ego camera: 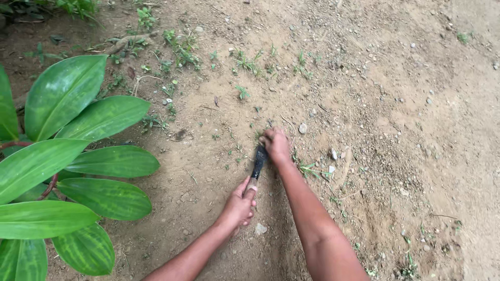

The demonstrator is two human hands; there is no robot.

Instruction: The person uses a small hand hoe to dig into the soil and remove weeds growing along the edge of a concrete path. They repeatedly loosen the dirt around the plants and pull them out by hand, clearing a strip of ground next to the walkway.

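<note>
My left hand point(239, 206) grips the handle of a small hand tool with a dark blade point(258, 163), and the blade points away from me into the bare soil. Just past the blade's tip, my right hand point(275, 143) is closed low on the ground, apparently on a small green weed; what it grips is hidden under the fingers. Both forearms reach in from the bottom edge. Small weeds point(309, 168) grow beside the right wrist.
A plant with large glossy green leaves point(78, 156) fills the left side. Patches of small weeds point(182, 49) dot the soil further ahead. Pebbles point(302, 127) and small stones lie scattered over the dry sandy ground point(406, 130) to the right.
</note>
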